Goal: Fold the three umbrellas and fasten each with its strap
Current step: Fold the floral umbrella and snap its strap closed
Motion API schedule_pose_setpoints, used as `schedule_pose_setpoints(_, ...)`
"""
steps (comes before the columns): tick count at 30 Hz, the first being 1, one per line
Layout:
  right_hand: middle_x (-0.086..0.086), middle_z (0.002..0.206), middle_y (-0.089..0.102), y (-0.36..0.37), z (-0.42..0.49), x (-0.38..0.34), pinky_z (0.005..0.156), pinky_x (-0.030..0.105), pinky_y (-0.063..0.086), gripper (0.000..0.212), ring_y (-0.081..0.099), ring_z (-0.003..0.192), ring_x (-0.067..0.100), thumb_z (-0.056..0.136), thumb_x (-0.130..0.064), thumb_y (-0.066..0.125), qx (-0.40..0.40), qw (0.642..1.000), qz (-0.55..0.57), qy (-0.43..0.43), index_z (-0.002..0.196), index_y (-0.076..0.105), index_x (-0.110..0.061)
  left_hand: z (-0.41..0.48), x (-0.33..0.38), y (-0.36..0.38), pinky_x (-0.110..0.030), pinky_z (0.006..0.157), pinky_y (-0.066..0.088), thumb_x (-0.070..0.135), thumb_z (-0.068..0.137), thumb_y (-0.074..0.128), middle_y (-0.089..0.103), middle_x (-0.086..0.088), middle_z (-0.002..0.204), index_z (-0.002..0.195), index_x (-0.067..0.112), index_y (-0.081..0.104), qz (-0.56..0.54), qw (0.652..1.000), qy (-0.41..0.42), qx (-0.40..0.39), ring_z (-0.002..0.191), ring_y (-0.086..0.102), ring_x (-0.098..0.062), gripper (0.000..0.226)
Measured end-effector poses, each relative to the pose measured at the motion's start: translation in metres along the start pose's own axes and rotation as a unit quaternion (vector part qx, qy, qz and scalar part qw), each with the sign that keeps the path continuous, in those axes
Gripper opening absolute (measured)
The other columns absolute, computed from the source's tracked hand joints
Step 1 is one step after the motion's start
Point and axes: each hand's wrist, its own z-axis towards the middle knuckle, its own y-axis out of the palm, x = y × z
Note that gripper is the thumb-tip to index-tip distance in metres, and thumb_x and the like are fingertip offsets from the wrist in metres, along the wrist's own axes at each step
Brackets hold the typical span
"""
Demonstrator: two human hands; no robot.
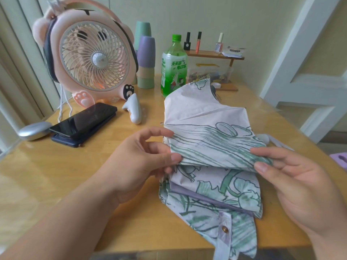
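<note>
A white umbrella with green line drawings lies collapsed on the wooden table, its canopy loose and unrolled. My left hand pinches the left edge of one fabric panel between thumb and fingers. My right hand pinches the same panel's right edge, holding it lifted over the folds below. The umbrella's strap, with a brass snap button, hangs unfastened at the near edge of the table. The white handle end peeks out behind the canopy on the right. Only this one umbrella is in view.
A pink bear-shaped fan stands at the back left, with a dark phone, a white handheld gadget and a silver case before it. Stacked cups, a green bottle and a small wooden shelf with nail polish stand behind the umbrella.
</note>
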Motion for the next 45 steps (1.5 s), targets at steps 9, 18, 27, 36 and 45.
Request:
schedule_pose_setpoints(9,0.015,0.097,0.079,-0.002,-0.01,0.004,0.086,0.027,0.059,0.071,0.076,0.093,0.025,0.05,-0.065,0.092,0.015,0.999,-0.029,0.028,0.107,0.08,-0.023,-0.002,0.0,-0.002,-0.035,0.051,0.059,-0.004,0.071,0.08,0.059,-0.014,0.074,0.094,0.007,0.065,-0.029,1.0,0.0,-0.01,0.06,0.069,-0.034,0.029)
schedule_pose_setpoints(18,0.009,0.077,0.077,-0.005,-0.024,0.003,0.064,0.013,0.053,0.026,0.071,0.071,0.014,0.08,-0.001,0.075,0.015,0.985,-0.164,0.049,0.081,0.083,-0.026,-0.011,0.002,-0.002,-0.022,0.06,0.047,0.039,0.085,0.077,0.072,0.007,0.07,0.079,0.03,0.077,0.405,0.913,0.037,0.038,0.057,0.058,-0.005,0.011)
schedule_pose_setpoints(27,0.017,0.063,0.064,0.01,-0.017,0.009,0.05,0.025,0.039,0.016,0.05,0.055,0.025,0.079,-0.026,0.083,0.068,0.967,-0.239,0.054,0.066,0.074,-0.022,0.03,0.036,0.023,-0.048,0.124,0.021,0.073,0.094,0.027,0.03,0.012,0.162,0.15,0.045,0.036,0.738,0.606,0.253,-0.157,0.151,0.022,-0.016,0.064)
schedule_pose_setpoints(36,-0.015,0.095,0.06,0.014,-0.011,-0.006,0.079,0.028,0.044,0.011,0.053,0.097,0.01,0.08,-0.033,0.078,0.083,0.813,-0.57,-0.087,0.088,0.07,-0.033,0.006,-0.001,0.036,-0.03,0.122,-0.018,0.081,0.088,0.008,-0.033,0.019,0.161,0.157,0.038,-0.021,0.738,0.594,0.085,-0.309,0.141,-0.038,0.005,0.087)
schedule_pose_setpoints(45,-0.021,0.155,0.046,0.018,-0.009,0.007,0.119,0.027,0.035,0.062,0.036,0.145,-0.005,0.104,-0.063,0.016,-0.253,0.757,-0.594,-0.1,0.137,0.063,-0.037,-0.017,-0.005,-0.017,-0.033,0.116,0.022,0.073,0.099,0.032,0.042,0.01,0.158,0.15,0.024,0.049,0.75,0.592,0.216,-0.2,0.148,0.033,-0.007,0.073)
